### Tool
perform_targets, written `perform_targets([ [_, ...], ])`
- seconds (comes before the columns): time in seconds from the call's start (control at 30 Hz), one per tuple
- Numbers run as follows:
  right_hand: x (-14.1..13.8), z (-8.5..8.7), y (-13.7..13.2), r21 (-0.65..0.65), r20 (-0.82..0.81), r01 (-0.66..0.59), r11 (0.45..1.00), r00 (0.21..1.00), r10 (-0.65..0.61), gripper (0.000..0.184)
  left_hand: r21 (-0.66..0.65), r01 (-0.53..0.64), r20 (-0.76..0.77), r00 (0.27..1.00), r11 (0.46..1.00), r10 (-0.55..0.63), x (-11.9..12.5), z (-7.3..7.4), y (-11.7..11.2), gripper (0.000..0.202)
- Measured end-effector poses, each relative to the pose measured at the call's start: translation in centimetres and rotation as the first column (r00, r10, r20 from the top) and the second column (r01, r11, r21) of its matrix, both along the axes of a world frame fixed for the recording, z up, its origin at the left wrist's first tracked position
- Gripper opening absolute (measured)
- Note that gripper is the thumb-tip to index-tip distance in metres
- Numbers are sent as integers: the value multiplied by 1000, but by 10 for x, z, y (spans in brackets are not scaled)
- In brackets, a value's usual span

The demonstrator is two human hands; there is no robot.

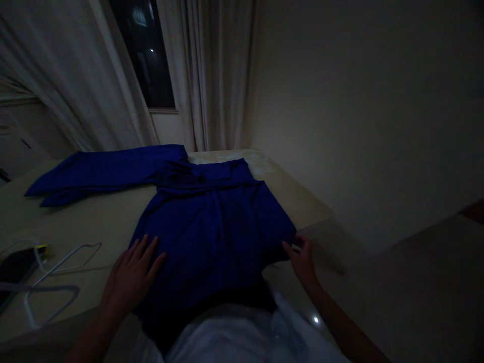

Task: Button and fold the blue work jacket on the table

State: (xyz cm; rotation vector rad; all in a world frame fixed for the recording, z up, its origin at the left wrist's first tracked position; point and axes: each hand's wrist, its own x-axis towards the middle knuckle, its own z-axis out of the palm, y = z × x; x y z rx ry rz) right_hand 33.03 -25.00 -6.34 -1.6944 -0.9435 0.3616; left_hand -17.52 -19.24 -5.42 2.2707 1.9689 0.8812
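Observation:
A blue garment (227,222) lies spread on the pale surface in front of me, its lower part wide and lightly creased. My left hand (132,267) rests flat on its near left side with the fingers apart. At the right, my right hand (301,252) pinches the garment's right-hand corner between thumb and fingers. A long blue cloth piece (113,171), like a sleeve or trouser leg, stretches away to the left from the garment's top; whether it is joined is hard to tell in the dim light.
Pale hangers (53,287) lie at the left, beside a dark flat object (17,264) with a yellow edge. The pale padded surface (298,201) ends at the right, near a bare wall (359,101). Curtains (212,75) hang around a dark window (147,55) behind it.

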Motion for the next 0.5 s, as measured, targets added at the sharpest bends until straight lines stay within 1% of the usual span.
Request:
perform_targets([
  [0.03,-5,-7,-2,-17,-81,-30,999,996,28,73,29,12,-12,1000,1000,-12,9,5,-11,63],
  [0.07,-9,-13,-2,-29,-153,-56,998,987,51,74,58,56,-31,998,997,-55,21,11,-22,60],
  [0.1,-13,-17,0,-35,-215,-65,997,975,56,75,86,136,-57,990,987,-132,36,18,-33,58],
  [0.13,-16,-20,2,-32,-274,-55,998,961,44,75,101,253,-94,965,962,-244,54,25,-42,57],
  [0.2,-17,-21,5,-23,-403,-31,999,915,19,74,112,471,-185,875,875,-448,93,40,-54,62],
  [0.23,-14,-19,4,-27,-461,-52,998,887,34,73,111,540,-224,832,834,-508,111,46,-55,64],
  [0.27,-10,-15,3,-35,-504,-101,994,861,70,71,103,579,-257,801,809,-540,127,51,-54,66],
  [0.3,-3,-9,0,-43,-527,-156,987,843,111,68,96,591,-281,788,801,-548,140,54,-50,67],
  [0.33,6,-2,-3,-46,-530,-194,980,836,141,64,92,581,-293,792,808,-536,148,54,-44,68],
  [0.37,16,7,-7,-47,-519,-205,978,841,152,61,89,564,-297,801,821,-519,154,53,-39,70],
  [0.43,36,24,-15,-38,-481,-169,985,867,130,57,87,535,-285,821,840,-494,154,43,-34,71],
  [0.5,50,34,-21,-34,-478,-155,987,870,120,56,79,540,-254,824,838,-507,145,29,-40,68],
])
